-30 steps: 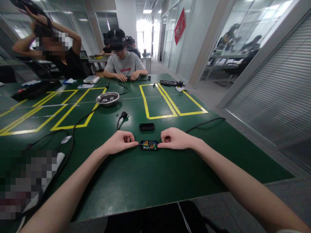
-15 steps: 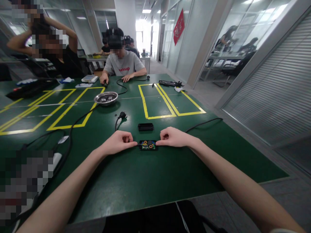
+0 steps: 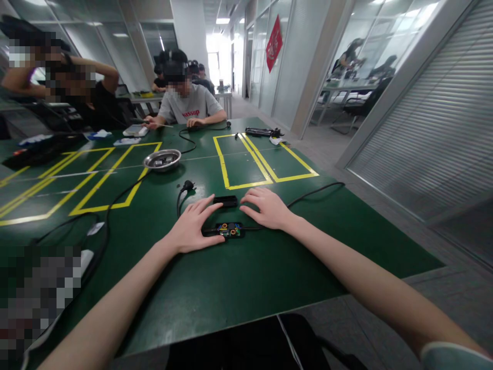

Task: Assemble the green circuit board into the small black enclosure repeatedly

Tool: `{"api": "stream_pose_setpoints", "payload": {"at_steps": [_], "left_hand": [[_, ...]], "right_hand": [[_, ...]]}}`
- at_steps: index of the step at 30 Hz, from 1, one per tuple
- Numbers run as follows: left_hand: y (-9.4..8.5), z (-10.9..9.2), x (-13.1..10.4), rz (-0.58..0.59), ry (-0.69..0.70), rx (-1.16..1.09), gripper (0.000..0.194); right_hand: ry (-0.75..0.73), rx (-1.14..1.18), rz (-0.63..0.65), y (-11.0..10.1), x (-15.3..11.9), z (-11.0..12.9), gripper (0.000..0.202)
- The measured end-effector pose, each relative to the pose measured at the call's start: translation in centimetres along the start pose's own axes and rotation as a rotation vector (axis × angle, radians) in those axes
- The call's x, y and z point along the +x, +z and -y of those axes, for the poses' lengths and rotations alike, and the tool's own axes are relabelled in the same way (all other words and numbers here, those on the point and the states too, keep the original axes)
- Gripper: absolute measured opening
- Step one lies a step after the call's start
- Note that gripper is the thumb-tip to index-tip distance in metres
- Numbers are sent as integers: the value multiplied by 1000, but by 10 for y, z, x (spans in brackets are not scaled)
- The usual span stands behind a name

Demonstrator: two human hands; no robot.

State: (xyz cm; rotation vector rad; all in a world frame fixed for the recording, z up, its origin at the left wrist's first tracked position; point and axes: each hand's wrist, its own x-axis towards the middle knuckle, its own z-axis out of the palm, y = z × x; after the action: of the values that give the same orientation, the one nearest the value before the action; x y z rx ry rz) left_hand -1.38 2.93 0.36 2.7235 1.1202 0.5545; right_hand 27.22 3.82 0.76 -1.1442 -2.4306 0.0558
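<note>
A small circuit board with copper coils (image 3: 230,229) lies in a black half-shell on the green table, a black cable leaving it at each end. Just behind it is the matching black plastic cover (image 3: 226,201), hollow side up. My left hand (image 3: 194,226) is spread around the left end of the board, its thumb at the near edge and its fingertips by the cover's left end. Beside the cover's right end is my right hand (image 3: 265,207), fingers apart and curved, holding nothing. Whether either hand touches the cover is hard to tell.
A black power plug (image 3: 188,186) lies behind my left hand. Farther back is a metal bowl (image 3: 162,160) with small metal parts. Yellow tape (image 3: 248,184) marks the table. A folded black tripod (image 3: 262,132) lies at the far edge. Across the table sits a co-worker (image 3: 192,105).
Both hands have let go of the cable ends at the board and opened. They have moved up toward the cover. The co-worker opposite has lifted a hand with a thin tool.
</note>
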Motion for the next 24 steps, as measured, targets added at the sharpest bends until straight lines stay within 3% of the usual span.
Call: {"api": "stream_pose_setpoints", "payload": {"at_steps": [3,7,13,19,24], "left_hand": [[7,0,1,51,-8,56,94],[7,-4,-1,-10,15,26,80],[3,-15,-1,-27,42,-96,58],[3,-19,-1,-81,62,-163,61],[1,-26,-3,-90,73,-159,32]], "right_hand": [[-30,-17,-14,13,2,-6,43],[-57,46,82,18,1,-8,36],[-136,317,55,8,-5,-5,16],[-122,554,40,7,-8,2,40],[-182,520,56,4,-9,7,23]]}}
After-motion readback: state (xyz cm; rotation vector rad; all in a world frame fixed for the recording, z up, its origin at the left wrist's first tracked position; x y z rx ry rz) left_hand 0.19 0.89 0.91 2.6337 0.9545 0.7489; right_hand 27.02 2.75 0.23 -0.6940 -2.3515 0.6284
